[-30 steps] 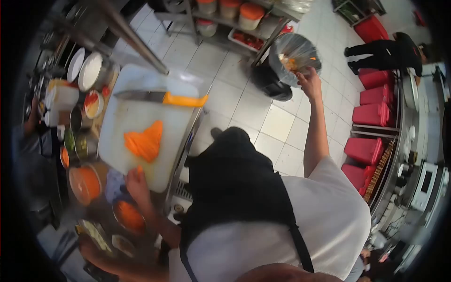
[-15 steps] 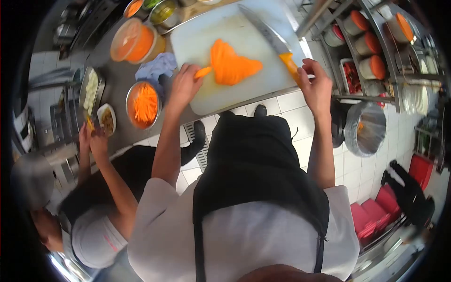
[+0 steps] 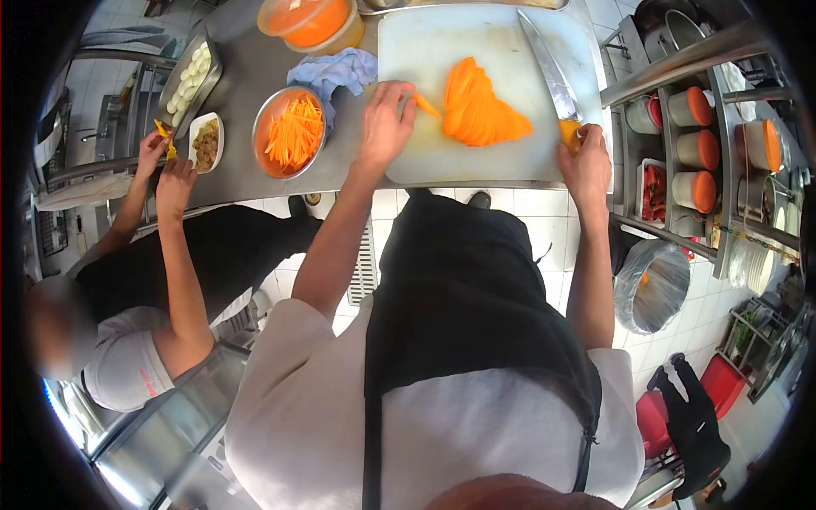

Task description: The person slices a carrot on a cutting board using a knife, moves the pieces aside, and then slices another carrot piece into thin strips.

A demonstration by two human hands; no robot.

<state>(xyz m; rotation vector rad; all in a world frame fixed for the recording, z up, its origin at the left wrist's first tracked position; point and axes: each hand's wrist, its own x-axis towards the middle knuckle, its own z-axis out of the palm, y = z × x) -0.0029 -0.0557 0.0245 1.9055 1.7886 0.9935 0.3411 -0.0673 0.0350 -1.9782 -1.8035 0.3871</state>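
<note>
Evidently, the left hand (image 3: 385,126) has its fingertips nearly together, pinching a small carrot piece (image 3: 428,106) just beside the fanned carrot slices (image 3: 478,109), which lie on the white cutting board (image 3: 410,47). On the right hand (image 3: 586,163), the fingers are curled around the knife's (image 3: 548,70) yellow handle, blade pointing away. Left of the board, a metal bowl (image 3: 261,127) of carrot shreds stands on the surface (image 3: 242,72).

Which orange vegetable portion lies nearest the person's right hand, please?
The pile of overlapping slices on the cutting board; the single piece in the left hand and the shreds in the bowl are farther away.
</note>
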